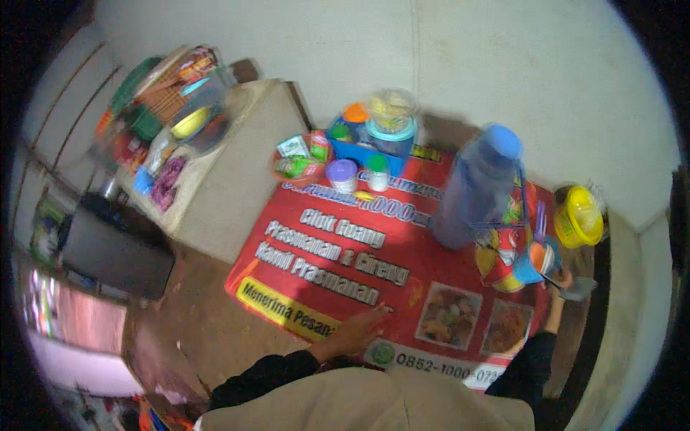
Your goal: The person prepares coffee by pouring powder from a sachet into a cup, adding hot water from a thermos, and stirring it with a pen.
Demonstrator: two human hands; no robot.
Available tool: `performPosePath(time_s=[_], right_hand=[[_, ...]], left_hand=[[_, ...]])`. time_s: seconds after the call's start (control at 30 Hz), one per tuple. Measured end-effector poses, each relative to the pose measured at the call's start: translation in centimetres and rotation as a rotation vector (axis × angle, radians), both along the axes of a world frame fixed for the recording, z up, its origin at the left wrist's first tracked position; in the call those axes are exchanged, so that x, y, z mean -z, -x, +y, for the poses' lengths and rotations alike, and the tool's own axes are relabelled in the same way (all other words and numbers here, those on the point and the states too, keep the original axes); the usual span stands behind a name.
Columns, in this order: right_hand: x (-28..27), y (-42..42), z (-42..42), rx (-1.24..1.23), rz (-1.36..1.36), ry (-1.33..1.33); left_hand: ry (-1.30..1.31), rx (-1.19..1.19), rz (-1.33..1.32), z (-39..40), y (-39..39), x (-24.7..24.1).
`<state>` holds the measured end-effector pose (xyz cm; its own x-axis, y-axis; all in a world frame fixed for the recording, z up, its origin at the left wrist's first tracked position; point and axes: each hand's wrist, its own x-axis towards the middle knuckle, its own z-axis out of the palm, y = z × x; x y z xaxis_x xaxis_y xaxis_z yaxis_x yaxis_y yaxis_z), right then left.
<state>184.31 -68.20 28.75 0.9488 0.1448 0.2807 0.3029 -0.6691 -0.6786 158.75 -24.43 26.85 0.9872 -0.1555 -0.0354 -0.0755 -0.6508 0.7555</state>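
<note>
My left hand [358, 329] rests flat near the front edge of a table covered with a red printed banner [345, 231], fingers apart and holding nothing. At the table's right side, my right hand [561, 280] is at a grey, ladle-like utensil [581, 289] with a dark handle; blur hides the exact grip. Just left of that hand stands a light-blue cup [527, 269] containing an orange item and purple-handled utensils [540, 221]. Behind the cup rises a tall bluish water jug [480, 188] with a blue lid.
Along the back are a blue caddy [366, 156] with a tub [392, 116], a basket of packets [302, 161], a purple-lidded jar [342, 175] and a green-lidded jar [378, 173]. A yellow bucket [579, 218] stands right. Left is a ledge [237, 161] with baskets.
</note>
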Motion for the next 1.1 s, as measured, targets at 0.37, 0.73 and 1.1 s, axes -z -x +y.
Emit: performPosePath(time_s=[0.37, 0.73, 1.1], right_hand=[[1.9, -4.1, -0.1, 0.022, -0.219, 0.081], [3.7, 5.5, 8.2, 0.307, -0.245, -0.164], [13.0, 21.5, 25.2, 0.107, 0.298, -0.817]], left_hand=[[0.065, -0.532, 0.137, 4.8, 13.2, 0.0], [-0.092, -0.687, -0.12, 6.1, 24.3, 1.1], [0.15, -1.148, -0.202, 7.2, 50.1, 1.0]])
